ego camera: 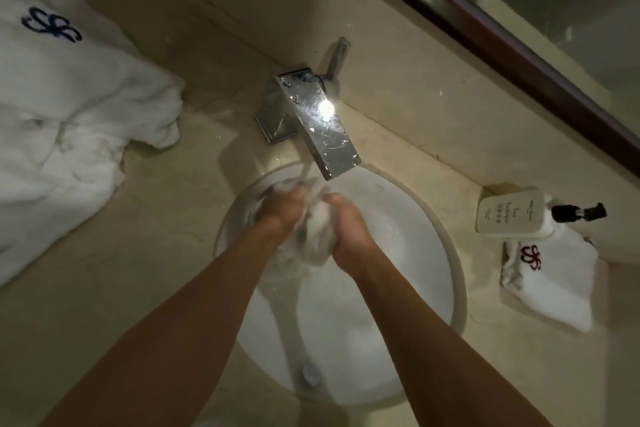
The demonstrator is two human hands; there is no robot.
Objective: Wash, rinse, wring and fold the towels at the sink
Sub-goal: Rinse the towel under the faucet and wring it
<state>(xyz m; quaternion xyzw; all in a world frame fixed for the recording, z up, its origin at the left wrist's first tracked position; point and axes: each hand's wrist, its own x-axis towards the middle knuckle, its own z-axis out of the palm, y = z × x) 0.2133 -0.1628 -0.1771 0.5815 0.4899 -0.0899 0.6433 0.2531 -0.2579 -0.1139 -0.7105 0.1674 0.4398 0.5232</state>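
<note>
A small wet white towel (317, 236) is bunched between both my hands over the round white sink (446, 253), just below the chrome faucet (318, 121), from which water runs. My left hand (282, 208) grips the towel's left side with curled fingers. My right hand (348, 222) grips its right side. A folded white towel with a red logo (550, 281) lies on the counter to the right of the sink. A large white towel with a blue logo (69, 107) lies in a heap on the counter at the left.
A white soap pump bottle (512, 215) with a black pump lies next to the folded towel at the right. A dark-framed mirror (485, 31) runs along the back wall. The beige stone counter (156, 253) surrounds the sink.
</note>
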